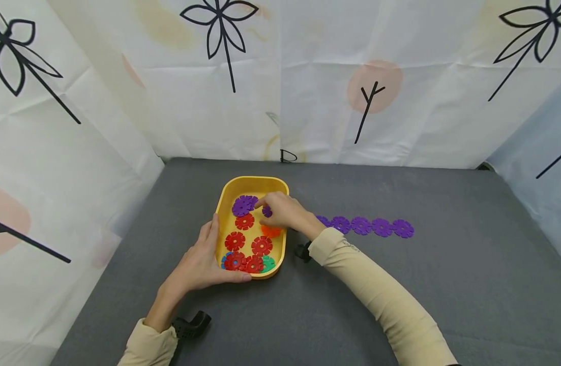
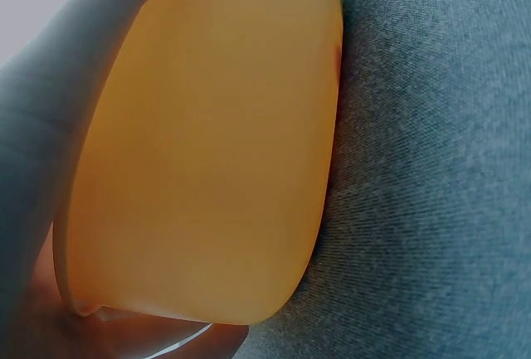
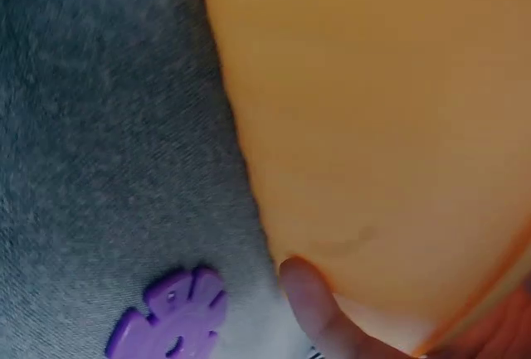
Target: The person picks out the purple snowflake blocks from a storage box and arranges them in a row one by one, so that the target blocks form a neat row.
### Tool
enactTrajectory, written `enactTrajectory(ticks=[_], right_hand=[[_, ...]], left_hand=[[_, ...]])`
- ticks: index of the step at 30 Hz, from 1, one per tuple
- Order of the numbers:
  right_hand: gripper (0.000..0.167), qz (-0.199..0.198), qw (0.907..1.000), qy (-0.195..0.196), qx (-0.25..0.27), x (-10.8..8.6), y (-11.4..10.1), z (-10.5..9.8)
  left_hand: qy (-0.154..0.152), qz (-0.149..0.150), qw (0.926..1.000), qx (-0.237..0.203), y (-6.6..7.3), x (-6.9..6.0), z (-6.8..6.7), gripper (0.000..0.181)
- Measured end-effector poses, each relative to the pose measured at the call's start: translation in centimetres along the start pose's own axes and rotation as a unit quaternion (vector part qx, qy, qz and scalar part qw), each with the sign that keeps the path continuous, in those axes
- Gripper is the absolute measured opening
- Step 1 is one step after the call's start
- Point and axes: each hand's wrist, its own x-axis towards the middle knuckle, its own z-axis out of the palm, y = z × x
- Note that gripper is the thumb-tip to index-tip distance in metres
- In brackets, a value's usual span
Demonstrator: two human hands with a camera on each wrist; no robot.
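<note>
My left hand (image 1: 201,262) grips the near left side of a yellow plastic tray (image 1: 280,184), its thumb along the near rim. The left wrist view shows that hand around the tray's outer wall (image 2: 216,143). My right hand (image 1: 282,209) reaches in over the tray's right side, thumb and index finger apart. A purple flower-shaped disc (image 1: 267,211) shows between them, partly hidden. By the index fingertip lie overlapping purple discs (image 1: 241,206). Red discs (image 1: 235,241), an orange disc (image 1: 271,231), a green disc (image 1: 268,263) and a partly covered blue disc (image 1: 223,260) are also inside.
Several purple discs (image 1: 361,225) form a row on the grey tabletop (image 1: 445,284), right of the tray; its left end is near my right wrist. One purple disc (image 3: 174,317) shows beside the tray in the right wrist view. A patterned white cloth (image 1: 326,112) surrounds the table.
</note>
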Motion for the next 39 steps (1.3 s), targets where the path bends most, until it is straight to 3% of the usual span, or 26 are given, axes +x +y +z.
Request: enactTrajectory(ticks=[10,17,24,33,39], right_hand=[[0.04,0.027,0.9996,0.009,0.003,0.9,0.8,-0.1],[0.033,0.046,0.9967,0.007,-0.066,1.1,0.4,0.0],[0.033,0.048,0.9959,-0.007,-0.076,1.2,0.2,0.0],[0.036,0.057,0.989,-0.025,-0.134,1.2,-0.2,0.2],[0.036,0.067,0.9897,-0.026,-0.124,1.2,-0.3,0.2]], left_hand=[[0.001,-0.002,1.0,0.002,-0.1,0.0,0.0,0.145],[0.0,-0.002,1.0,0.004,0.0,0.0,0.1,0.145],[0.004,0.004,1.0,0.004,0.0,0.0,0.1,0.147],[0.005,0.004,1.0,0.002,0.0,-0.1,0.1,0.147],[0.005,0.003,1.0,0.006,0.0,0.0,0.1,0.147]])
